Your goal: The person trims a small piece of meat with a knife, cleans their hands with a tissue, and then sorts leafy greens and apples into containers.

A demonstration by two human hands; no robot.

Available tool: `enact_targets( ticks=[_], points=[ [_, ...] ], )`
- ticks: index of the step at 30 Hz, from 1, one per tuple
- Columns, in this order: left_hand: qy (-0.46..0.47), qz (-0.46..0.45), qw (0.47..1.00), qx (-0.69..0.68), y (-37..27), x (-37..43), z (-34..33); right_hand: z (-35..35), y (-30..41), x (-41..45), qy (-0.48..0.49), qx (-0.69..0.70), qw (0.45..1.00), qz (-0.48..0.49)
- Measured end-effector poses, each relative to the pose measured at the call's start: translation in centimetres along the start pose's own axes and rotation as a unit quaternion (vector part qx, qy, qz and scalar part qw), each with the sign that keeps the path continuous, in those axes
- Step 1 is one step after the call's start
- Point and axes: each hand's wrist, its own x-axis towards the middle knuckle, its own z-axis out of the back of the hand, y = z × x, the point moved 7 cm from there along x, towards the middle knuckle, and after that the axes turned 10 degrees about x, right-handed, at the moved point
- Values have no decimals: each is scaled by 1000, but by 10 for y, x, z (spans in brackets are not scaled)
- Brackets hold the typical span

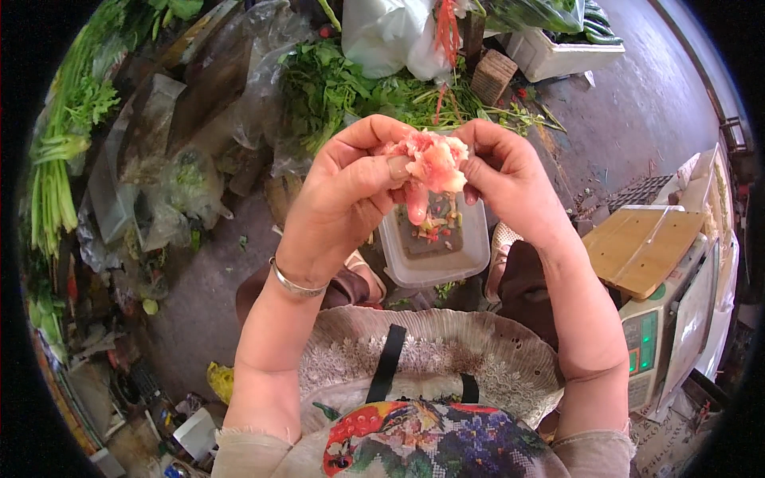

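Observation:
Both hands hold a wet, ragged piece of pink and cream fruit flesh (435, 160), raised above a plastic tub. My left hand (352, 179), with a silver bangle on the wrist, grips its left side, thumb on top and a fingertip showing below. My right hand (505, 170) pinches its right edge between thumb and fingers. Beneath them the translucent rectangular tub (436, 272) stands on the floor between the feet, with small red, yellow and green scraps (435, 226) in its bottom. The fingers hide part of the piece.
Leafy greens (334, 83) and a white plastic bag (382, 42) lie beyond the tub. A foam box (553, 57) of green vegetables stands at the upper right. Celery (57, 185) and clear bags (191, 185) are at left. A digital scale (645, 340) stands at right beside a wooden board (645, 248).

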Motion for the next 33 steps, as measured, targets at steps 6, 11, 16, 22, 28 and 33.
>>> enact_targets(
  ticks=[6,11,16,22,28,33],
  points=[
    [2,-2,1000,4,8,2,4,1,8,-5,14,162,985,-51],
    [-17,14,1000,21,11,3,8,2,17,-6,29,229,972,-54],
    [-21,25,999,15,16,5,13,0,19,-7,35,231,972,-38],
    [-22,57,998,6,18,6,10,-2,22,-8,33,170,984,-37],
    [-18,64,997,34,23,6,7,-2,14,-6,23,120,991,-46],
    [-5,80,996,37,19,4,1,1,5,-7,14,177,979,-101]
  ],
)
